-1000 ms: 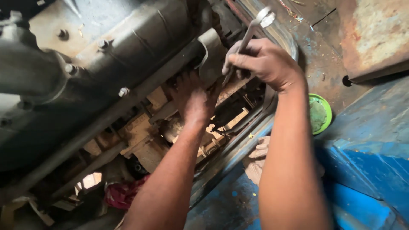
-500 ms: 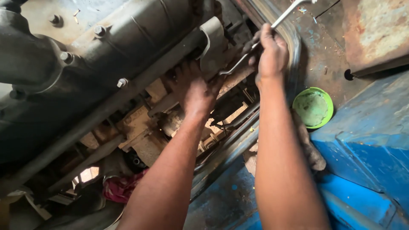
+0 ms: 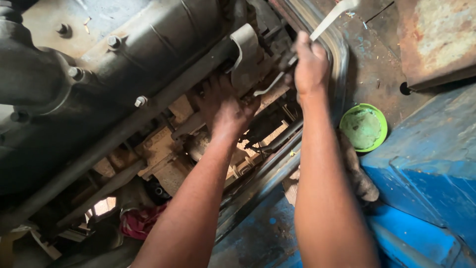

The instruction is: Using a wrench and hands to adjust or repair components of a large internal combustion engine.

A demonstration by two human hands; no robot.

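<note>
The right hand [image 3: 310, 64] has slid up the frame from centre right to near the top edge. Its wrench [image 3: 302, 49] now tilts flatter, its upper end cut off at the top edge. The green bowl [image 3: 364, 127] has drifted lower right.

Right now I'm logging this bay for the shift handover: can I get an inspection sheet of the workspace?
Surface: blue metal panel, paint worn, rust above.
Job's things: wrench, steel, running from the engine bracket up past the fist.
Clutter: green lid; grey rag; red rag.
Grippers: right hand closed on wrench; left hand pressed among engine parts, grip hidden.
Cables: nothing seen.
Surroundings: grimy bolts, frame rails.
</note>
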